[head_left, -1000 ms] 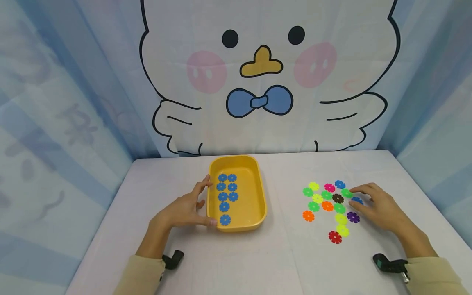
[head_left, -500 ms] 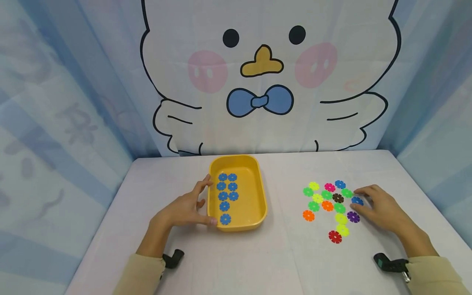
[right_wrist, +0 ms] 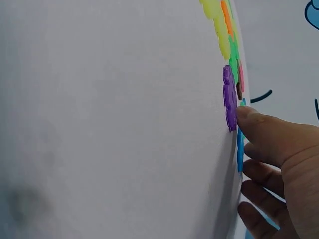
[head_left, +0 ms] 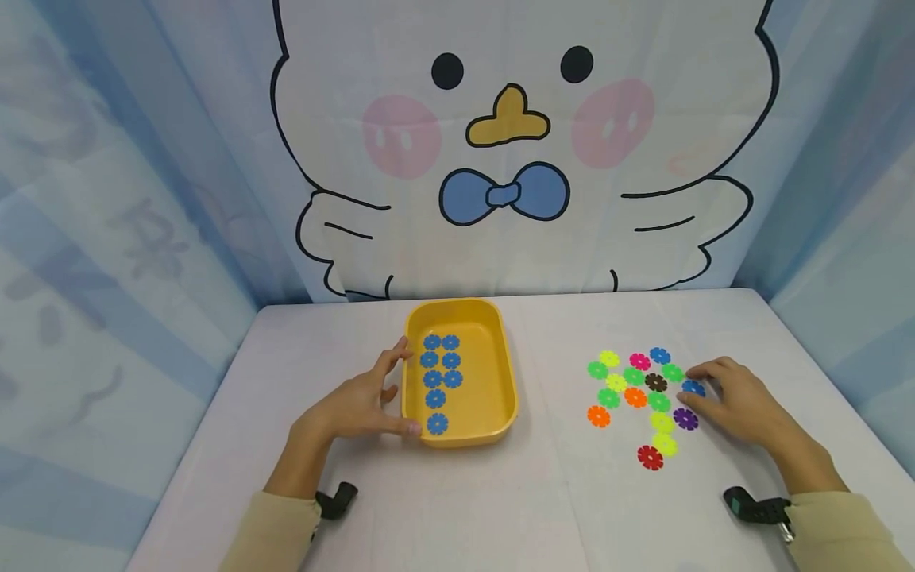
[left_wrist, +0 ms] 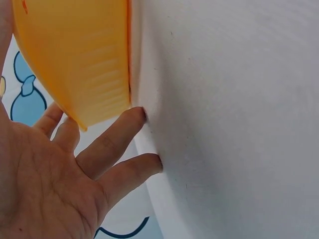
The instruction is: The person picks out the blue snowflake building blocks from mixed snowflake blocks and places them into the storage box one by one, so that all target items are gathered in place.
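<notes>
In the head view my left hand (head_left: 353, 405) spreads along the left side of a yellow tray (head_left: 489, 381), thumb and index fingertips at its rim. The left wrist view shows the tray wall (left_wrist: 99, 59), two straight fingers (left_wrist: 107, 144) reaching the tabletop. Blue notched snowflake discs (head_left: 433, 379) lie inside the tray's left half. My right hand (head_left: 739, 401) curves its thumb and index finger round a blue disc (head_left: 693, 388) at the right edge of the loose discs. In the right wrist view the thumb (right_wrist: 254, 122) sits beside a purple disc (right_wrist: 229, 97), with the blue disc edge-on underneath.
Loose discs spread left of my right hand: green (head_left: 608, 398), yellow (head_left: 662, 422), orange (head_left: 635, 397), pink (head_left: 639, 362), brown (head_left: 655, 382), red (head_left: 650, 457), and another blue one (head_left: 659, 355). A white cloth (head_left: 515, 508) covers the table; a printed curtain (head_left: 515, 254) stands behind.
My right thumb and index finger have shifted slightly right, off the green disc and closer round the blue disc. The left hand and tray stay in place.
</notes>
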The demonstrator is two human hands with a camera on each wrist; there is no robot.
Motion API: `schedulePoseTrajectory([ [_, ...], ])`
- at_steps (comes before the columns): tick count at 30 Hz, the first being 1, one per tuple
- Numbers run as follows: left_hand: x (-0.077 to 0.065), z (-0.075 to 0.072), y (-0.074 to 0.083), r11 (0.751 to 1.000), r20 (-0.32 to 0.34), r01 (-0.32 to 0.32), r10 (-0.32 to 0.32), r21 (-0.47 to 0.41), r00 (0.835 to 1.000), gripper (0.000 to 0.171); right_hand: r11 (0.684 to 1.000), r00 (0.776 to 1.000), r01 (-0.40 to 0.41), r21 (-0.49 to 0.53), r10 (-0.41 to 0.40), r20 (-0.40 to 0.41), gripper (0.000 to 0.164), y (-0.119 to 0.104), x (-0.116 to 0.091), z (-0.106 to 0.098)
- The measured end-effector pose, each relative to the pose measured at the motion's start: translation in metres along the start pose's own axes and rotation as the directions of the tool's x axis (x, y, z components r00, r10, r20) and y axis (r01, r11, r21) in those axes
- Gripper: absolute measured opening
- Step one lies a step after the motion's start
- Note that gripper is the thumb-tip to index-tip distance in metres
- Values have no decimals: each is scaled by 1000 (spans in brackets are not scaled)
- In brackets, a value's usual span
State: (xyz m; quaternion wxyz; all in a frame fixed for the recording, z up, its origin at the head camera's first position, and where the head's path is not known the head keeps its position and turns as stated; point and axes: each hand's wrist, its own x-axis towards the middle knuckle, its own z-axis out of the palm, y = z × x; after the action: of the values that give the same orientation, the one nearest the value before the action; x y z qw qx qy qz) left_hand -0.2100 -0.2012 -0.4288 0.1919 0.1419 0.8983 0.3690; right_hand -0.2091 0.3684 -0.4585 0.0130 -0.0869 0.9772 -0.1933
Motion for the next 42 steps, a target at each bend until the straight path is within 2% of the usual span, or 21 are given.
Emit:
schedulePoseTrajectory([
  [4, 1, 0, -1, 1000, 1, -6, 6, -3, 1000, 127, 1000, 999, -25, -17, 26, 22, 55, 1, -2, -3],
  [8, 1, 0, -2, 1000, -2, -4, 4, -8, 1000, 126, 1000, 1000, -20, -16, 20, 22, 48, 3, -2, -4],
  [17, 1, -1, -2, 1000, 4, -12, 12, 1, 1000, 123, 999, 999, -39, 38, 38, 9, 41, 8, -1, -1],
  [22, 0, -1, -2, 1000, 4, -12, 12, -6, 1000, 123, 999, 998, -36, 27, 34, 54, 42, 8, -2, -2],
  [27, 0, -1, -1, 1000, 3, -6, 6, -6, 1000, 123, 1000, 995, 1, 28, -4, 104, 49, 8, -5, -9],
  [31, 0, -2, 0, 1000, -1, 2, -2, -3, 1000, 124, 999, 991, 28, 37, -33, 128, 45, 10, -6, -13],
  [35, 0, -2, 0, 1000, -6, 0, 0, -3, 1000, 125, 999, 993, 42, 29, -45, 114, 38, 11, -5, -12],
  [42, 1, 0, -2, 1000, -4, 0, 0, -9, 1000, 126, 999, 998, 42, 32, -43, 46, 41, 6, -5, -10],
])
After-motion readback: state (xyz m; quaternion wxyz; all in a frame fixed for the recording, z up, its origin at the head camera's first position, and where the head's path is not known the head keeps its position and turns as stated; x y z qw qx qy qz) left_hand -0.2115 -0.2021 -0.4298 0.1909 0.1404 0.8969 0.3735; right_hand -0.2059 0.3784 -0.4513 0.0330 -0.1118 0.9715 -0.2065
